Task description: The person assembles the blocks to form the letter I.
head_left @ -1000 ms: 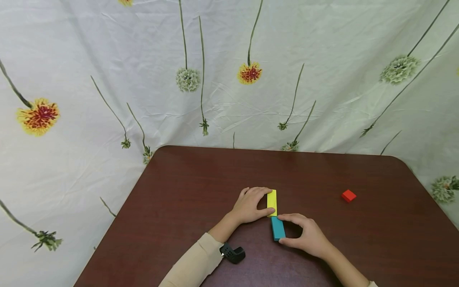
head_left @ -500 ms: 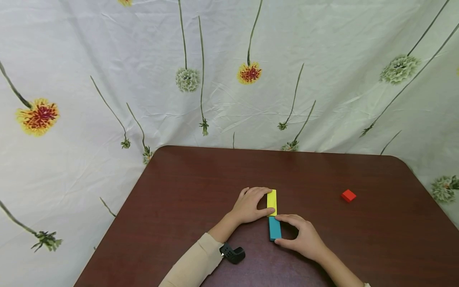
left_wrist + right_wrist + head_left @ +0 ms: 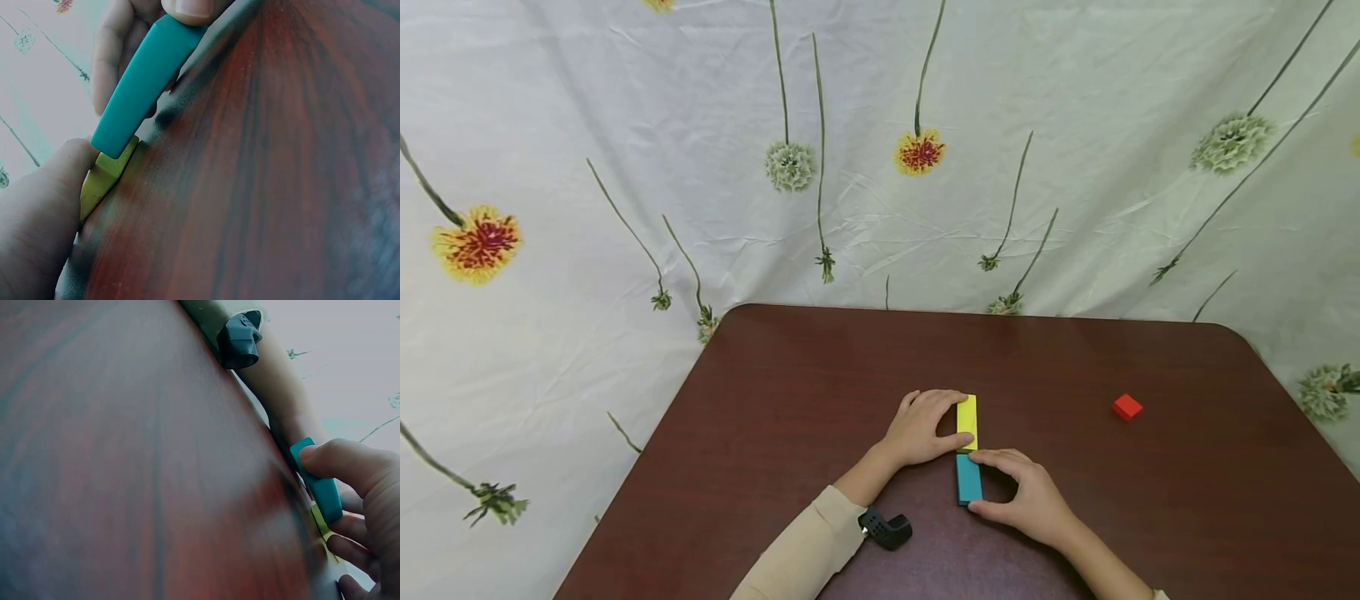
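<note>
Flat on the table lies a yellow rectangular block [image 3: 967, 423], its long side running away from me. My left hand [image 3: 917, 432] holds it from the left, thumb at the near end and fingertips at the far end. A teal rectangular block [image 3: 969, 481] sits end to end with it on the near side. My right hand [image 3: 1028, 493] pinches the teal block by its two ends from the right. In the left wrist view the teal block [image 3: 147, 90] stands in front of the yellow block [image 3: 106, 178] and hides part of it.
A red block [image 3: 1127, 407] lies to the right on the dark brown wooden table [image 3: 820, 358]. A black device [image 3: 886, 529] is worn on my left wrist, close over the tabletop. Behind the table hangs a pale cloth [image 3: 865, 150] with printed flowers.
My right hand has slid the teal block to the left and straightened it, so it is now nearly in line with the yellow block. My left hand has stayed in place.
</note>
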A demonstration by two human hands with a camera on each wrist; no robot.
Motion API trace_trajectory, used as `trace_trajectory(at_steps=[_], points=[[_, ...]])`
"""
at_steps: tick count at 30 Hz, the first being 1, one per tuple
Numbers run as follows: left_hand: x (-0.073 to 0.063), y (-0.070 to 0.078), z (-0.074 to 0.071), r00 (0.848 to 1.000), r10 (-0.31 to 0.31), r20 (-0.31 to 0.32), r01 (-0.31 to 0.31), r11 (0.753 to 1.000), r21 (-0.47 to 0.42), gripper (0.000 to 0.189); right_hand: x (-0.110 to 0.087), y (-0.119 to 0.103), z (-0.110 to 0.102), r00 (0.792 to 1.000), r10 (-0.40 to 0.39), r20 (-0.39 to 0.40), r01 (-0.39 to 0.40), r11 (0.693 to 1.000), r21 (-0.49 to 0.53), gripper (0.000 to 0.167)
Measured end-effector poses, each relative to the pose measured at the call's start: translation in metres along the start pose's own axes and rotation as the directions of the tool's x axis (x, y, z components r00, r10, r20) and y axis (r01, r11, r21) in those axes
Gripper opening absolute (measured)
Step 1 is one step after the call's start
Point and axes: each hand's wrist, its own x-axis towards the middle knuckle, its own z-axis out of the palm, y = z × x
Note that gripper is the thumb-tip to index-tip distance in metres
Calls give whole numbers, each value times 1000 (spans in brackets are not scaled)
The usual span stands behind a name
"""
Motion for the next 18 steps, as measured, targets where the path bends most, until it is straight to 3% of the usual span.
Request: trace_trajectory(at_steps=[10, 18], points=[[0, 0, 0, 1000, 1, 6, -1, 1000, 0, 62, 0, 1, 2, 1000, -1, 3, 1, 1000, -25, 57], [0, -1, 0, 1000, 2, 1, -2, 1000, 2, 62, 0, 2, 2, 999, -52, 3, 53, 996, -68, 57]])
